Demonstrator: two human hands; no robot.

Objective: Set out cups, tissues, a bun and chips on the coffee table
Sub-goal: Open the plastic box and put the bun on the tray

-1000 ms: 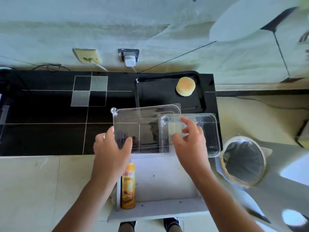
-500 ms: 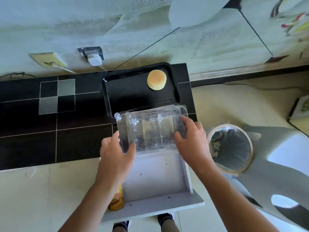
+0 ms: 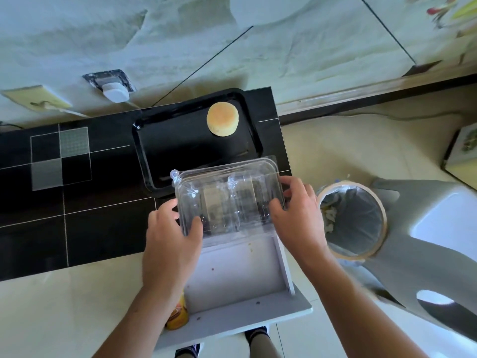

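Honestly nothing readable here. The only thing with print is the yellow cylindrical chip can [image 3: 178,317], tucked under the left hand's wrist, and what shows of its label is just a blurry orange-brown picture, no letters I can make out. The clear plastic clamshell box [image 3: 229,200] between both hands has no label showing.

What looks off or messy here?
Little. Small crumbs or specks dot the open white drawer. The chips can lies at its left edge, half hidden by the left hand's forearm. The bun sits neatly on the black tray.
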